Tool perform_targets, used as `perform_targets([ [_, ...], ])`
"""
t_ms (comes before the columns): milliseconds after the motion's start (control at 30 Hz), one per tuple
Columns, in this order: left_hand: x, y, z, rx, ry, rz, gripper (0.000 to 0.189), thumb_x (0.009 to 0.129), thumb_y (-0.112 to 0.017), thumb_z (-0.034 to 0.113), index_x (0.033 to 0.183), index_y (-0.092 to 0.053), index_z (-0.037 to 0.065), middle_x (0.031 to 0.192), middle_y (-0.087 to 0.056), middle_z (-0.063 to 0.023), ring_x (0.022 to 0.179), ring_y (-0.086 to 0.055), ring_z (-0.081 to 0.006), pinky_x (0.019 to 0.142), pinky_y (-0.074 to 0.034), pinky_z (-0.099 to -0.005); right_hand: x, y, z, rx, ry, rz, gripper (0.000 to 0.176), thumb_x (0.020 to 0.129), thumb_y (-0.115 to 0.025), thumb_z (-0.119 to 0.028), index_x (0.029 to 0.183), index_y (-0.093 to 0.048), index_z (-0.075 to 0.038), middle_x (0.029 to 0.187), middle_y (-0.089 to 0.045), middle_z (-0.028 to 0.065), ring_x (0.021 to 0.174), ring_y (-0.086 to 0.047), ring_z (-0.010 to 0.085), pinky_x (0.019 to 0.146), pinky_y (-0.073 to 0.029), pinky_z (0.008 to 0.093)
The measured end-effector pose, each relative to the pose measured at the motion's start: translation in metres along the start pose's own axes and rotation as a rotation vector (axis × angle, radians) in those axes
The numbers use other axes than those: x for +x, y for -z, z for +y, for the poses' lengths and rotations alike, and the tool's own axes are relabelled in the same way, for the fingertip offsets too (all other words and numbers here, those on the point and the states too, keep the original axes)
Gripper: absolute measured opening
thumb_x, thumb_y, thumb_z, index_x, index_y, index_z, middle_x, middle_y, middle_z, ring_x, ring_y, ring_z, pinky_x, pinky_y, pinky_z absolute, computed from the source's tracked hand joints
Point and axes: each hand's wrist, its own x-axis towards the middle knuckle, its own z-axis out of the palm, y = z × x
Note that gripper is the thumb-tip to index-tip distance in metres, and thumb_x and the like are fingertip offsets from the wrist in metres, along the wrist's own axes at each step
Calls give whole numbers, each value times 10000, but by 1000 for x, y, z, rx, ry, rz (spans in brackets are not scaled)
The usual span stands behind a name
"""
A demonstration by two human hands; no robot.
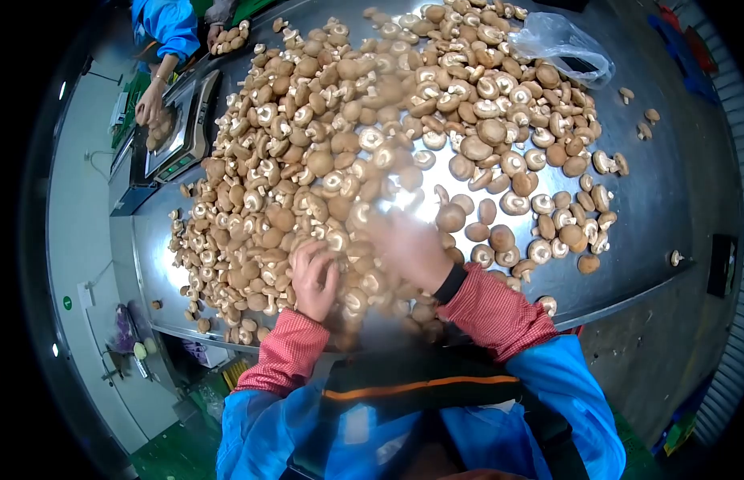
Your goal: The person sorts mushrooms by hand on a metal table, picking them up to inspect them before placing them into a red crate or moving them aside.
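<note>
A wide heap of brown shiitake mushrooms with pale stems and gills covers much of the steel table. At the near side of the heap is my left hand, its fingers curled in among the mushrooms. Whatever lies within those fingers is hidden. My right hand, smeared by motion, is over the mushrooms just right of the left hand. Its fingers cannot be made out. Right of it, looser mushrooms lie cap up and stem up on the shiny metal.
A clear plastic bag lies at the far right of the heap. At the far left stands a weighing scale, with another person's hand holding mushrooms over it. A second person's hand grips a mushroom cluster. The table's near edge runs before me.
</note>
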Motion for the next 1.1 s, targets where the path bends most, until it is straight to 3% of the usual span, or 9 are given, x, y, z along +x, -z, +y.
perform_targets([
  [133, 12, -8, 16, -58, -72, -6, 212, 801, -714, -14, 1001, -698, 53, 1155, -624, -135, 1173, -572, -368, 1023, -443, -463, 56, 13, 57, -35, -80, 325, 187, 806, -660, -104, 989, -692, -82, 885, -651, 81, 832, -666, 206, 594, -527, 315],
  [233, 5, -11, 25, -87, -72, -65, 195, 813, -706, -27, 995, -681, 38, 1127, -633, -137, 1173, -571, -365, 1026, -438, -464, 92, -32, 87, -237, -243, 46, 78, 822, -673, -112, 871, -728, -86, 864, -690, 69, 818, -681, 194, 616, -543, 317],
  [400, -11, -16, 31, -122, -48, -98, 181, 802, -710, -35, 965, -695, 41, 1029, -673, -114, 1083, -626, -339, 969, -472, -447, 96, -32, 74, -226, -276, 108, 288, 757, -796, -365, 906, -764, -121, 930, -724, 56, 872, -689, 185, 677, -560, 338],
  [533, -8, -16, 39, -246, 27, -161, 155, 808, -698, -59, 938, -693, 25, 987, -680, -124, 1039, -646, -314, 910, -503, -396, 75, -14, 77, 49, -228, 228, 471, 747, -797, -335, 1125, -681, -80, 986, -700, 128, 905, -688, 293, 729, -568, 395],
  [667, 6, -25, 49, -1006, 530, -313, 358, 1040, -586, 281, 1327, -538, 72, 1168, -639, -162, 1032, -647, -261, 892, -540, -392, 30, 29, 54, 701, -311, 101, 478, 834, -739, -346, 1184, -612, -46, 1029, -647, 188, 884, -688, 362, 764, -558, 445],
  [700, 10, -29, 49, -1302, 680, -356, 620, 1058, -452, 540, 1475, -360, 90, 1289, -581, -176, 1117, -635, -283, 913, -560, -421, 13, 37, 44, 690, -241, 54, 468, 850, -724, -347, 1184, -605, -41, 1056, -646, 199, 895, -691, 367, 771, -555, 447],
  [800, 41, -17, 93, -1800, 910, -565, 762, 1030, -383, 649, 1532, -307, 81, 1455, -504, -211, 1312, -552, -358, 999, -547, -511, -27, 64, 12, 813, -78, -107, 523, 812, -747, -295, 1230, -585, -25, 1129, -641, 174, 1044, -651, 332, 908, -526, 400],
  [967, 31, -51, 85, -1703, 851, -779, 638, 1058, -431, 549, 1487, -402, 78, 1402, -576, -140, 1243, -612, -281, 965, -570, -457, -81, 87, 72, 1456, -193, -189, 661, 904, -712, -334, 1455, -474, -56, 1366, -583, 134, 1200, -599, 226, 1013, -509, 370],
  [1100, 48, -60, 100, -1336, 702, -802, 353, 1058, -553, 284, 1334, -575, 64, 1256, -644, -93, 1143, -626, -200, 962, -536, -371, -146, 124, 158, 1691, -443, 180, 656, 936, -677, -331, 1495, -427, -93, 1161, -644, 109, 824, -695, 168, 614, -581, 288],
])
